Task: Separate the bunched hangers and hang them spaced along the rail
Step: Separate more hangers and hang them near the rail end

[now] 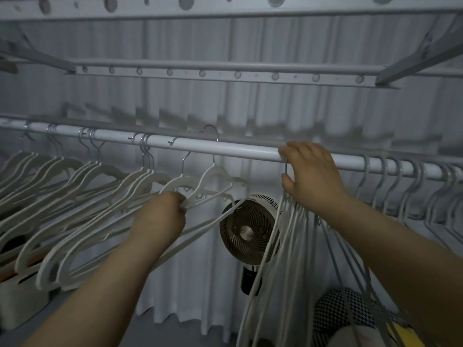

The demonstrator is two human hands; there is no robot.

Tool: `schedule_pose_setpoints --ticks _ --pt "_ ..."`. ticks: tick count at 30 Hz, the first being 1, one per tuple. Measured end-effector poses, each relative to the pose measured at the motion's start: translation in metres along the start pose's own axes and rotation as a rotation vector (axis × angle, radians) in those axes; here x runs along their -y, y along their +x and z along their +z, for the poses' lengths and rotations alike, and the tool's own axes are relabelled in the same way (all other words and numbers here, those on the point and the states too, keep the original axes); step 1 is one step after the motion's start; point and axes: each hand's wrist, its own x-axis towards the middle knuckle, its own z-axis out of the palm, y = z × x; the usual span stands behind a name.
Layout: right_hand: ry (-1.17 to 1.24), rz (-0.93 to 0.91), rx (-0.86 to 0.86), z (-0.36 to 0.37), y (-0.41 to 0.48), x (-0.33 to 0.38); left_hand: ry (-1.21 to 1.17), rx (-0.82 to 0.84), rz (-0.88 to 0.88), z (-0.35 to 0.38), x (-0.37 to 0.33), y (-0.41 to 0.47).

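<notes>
Rail [238, 147] runs left to right across the view, dipping slightly to the right. Left hand [162, 216], below the rail and left of its middle, is curled round the shoulder of one white hanger [210, 175]. That hanger's hook sits just above the rail, not resting on it. Its long axis runs from the hand up and to the right, so the hook lies up-right of the grip. Right hand [313, 174] is clamped at the rail, fingers over the top and thumb under. It pins the hooks of the remaining bunch [292, 214], which hangs straight down from the rail beneath it. The left hand is nearer the free hanger, and bare rail lies between the raised hook and the right hand. Judgement: next move is to lower the hook onto that stretch. Left along the rail, placed hangers [75, 176] hang in ones and twos, the nearest just beside the lifted one, so snagging is possible. More hangers [400, 176] hang right of the right hand. A fan [246, 231] stands behind, below the rail, and is no obstruction.
</notes>
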Motion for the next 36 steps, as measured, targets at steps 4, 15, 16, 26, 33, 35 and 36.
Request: schedule_pose_setpoints --ticks 4,15,16,26,33,35,36 --pt "-0.013 -0.092 -0.077 -0.002 -0.020 -0.001 0.005 0.040 -0.003 0.008 -0.013 0.007" --pt "0.149 -0.146 0.103 -0.022 -0.059 0.011 -0.080 0.249 -0.068 0.024 0.006 -0.050" --pt "0.183 -0.129 0.126 -0.025 -0.058 0.017 -0.074 0.262 -0.065 0.017 0.015 -0.058" --pt "0.425 -0.226 0.457 -0.044 -0.038 0.116 0.103 0.338 0.010 -0.074 0.078 -0.133" --pt "0.970 -0.098 0.837 -0.070 -0.051 0.184 -0.054 0.460 -0.037 -0.132 0.138 -0.185" --pt "1.076 -0.034 0.881 -0.075 -0.059 0.195 -0.086 0.488 -0.057 -0.138 0.152 -0.197" --pt "1.103 -0.005 0.891 -0.078 -0.064 0.199 -0.085 0.488 -0.062 -0.138 0.157 -0.202"
